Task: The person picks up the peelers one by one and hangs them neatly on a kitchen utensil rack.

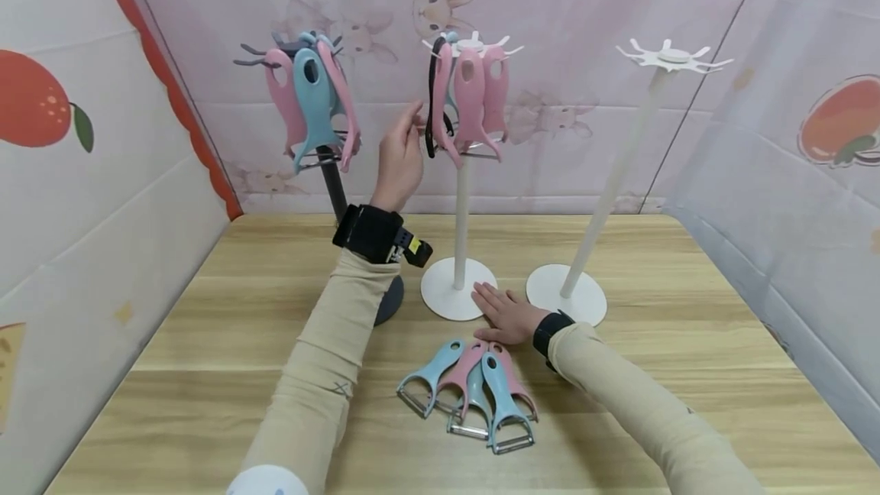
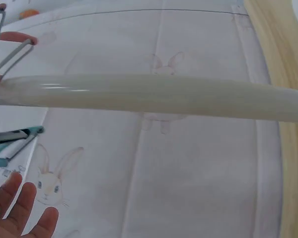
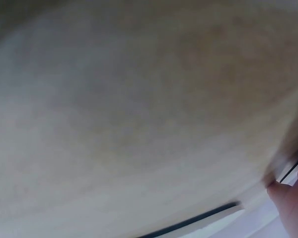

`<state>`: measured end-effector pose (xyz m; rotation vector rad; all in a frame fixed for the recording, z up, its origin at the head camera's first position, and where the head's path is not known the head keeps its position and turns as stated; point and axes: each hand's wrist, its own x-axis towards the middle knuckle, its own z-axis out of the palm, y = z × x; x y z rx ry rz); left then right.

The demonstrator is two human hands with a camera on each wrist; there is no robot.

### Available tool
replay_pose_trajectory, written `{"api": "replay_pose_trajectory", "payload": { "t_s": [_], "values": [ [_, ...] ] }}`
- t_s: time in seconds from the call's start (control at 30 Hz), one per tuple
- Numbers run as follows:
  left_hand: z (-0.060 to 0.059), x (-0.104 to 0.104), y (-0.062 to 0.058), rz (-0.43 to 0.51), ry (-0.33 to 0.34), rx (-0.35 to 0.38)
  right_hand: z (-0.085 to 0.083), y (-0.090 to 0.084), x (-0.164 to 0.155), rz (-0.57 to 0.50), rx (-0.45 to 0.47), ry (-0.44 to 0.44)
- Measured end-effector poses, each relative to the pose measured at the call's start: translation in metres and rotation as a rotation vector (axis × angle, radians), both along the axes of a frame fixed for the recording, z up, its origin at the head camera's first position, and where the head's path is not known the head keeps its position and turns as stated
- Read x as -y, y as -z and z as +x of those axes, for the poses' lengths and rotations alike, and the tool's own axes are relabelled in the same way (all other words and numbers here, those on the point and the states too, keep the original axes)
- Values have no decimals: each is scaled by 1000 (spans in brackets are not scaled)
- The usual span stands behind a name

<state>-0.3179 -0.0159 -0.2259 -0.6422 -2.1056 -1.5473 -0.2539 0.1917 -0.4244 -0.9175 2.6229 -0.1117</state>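
My left hand (image 1: pixel 401 159) is raised beside the middle white stand (image 1: pixel 462 220), its fingers extended near a black peeler (image 1: pixel 431 98). Whether a fingertip touches that peeler I cannot tell. The left wrist view shows the left fingers (image 2: pixel 22 208) spread, below a teal peeler (image 2: pixel 10 148). Pink peelers (image 1: pixel 470 94) hang on the same stand, with a blue one partly hidden behind them. Palm down, my right hand (image 1: pixel 510 317) lies at the right edge of this stand's round base (image 1: pixel 440 292). Only part of the right hand (image 3: pixel 293 206) shows in its blurred wrist view.
A dark stand (image 1: pixel 333 189) at left carries pink and blue peelers (image 1: pixel 315 98). At right stands a white stand (image 1: pixel 612 174) with bare hooks. Several blue and pink peelers (image 1: pixel 505 403) lie in an overlapping pile on the wooden table (image 1: pixel 206 373). Printed cloth (image 1: pixel 564 14) hangs behind.
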Motion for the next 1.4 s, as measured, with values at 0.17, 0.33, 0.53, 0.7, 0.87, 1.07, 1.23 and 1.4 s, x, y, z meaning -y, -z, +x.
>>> {"api": "replay_pose_trajectory", "payload": {
  "t_s": [0.17,0.33,0.53,0.7,0.87,1.07,1.23,1.4],
  "values": [
    [10,2,31,-69,-24,43,3,5,-8,25,-38,5],
    [23,7,66,-183,-16,52,8,3,-14,-5,-48,15],
    [40,9,93,-266,19,-10,16,-6,-20,-6,-66,45],
    [54,5,109,-413,54,-59,21,-14,-26,-30,-46,70],
    [66,5,121,-546,72,-81,24,-18,-32,-82,-14,85],
    [76,13,126,-647,84,-115,30,-24,-35,-86,-45,101],
    [84,26,129,-703,72,-146,38,-29,-33,-132,-96,93],
    [94,39,136,-709,59,-139,46,-29,-30,-174,-129,70]
  ]
}}
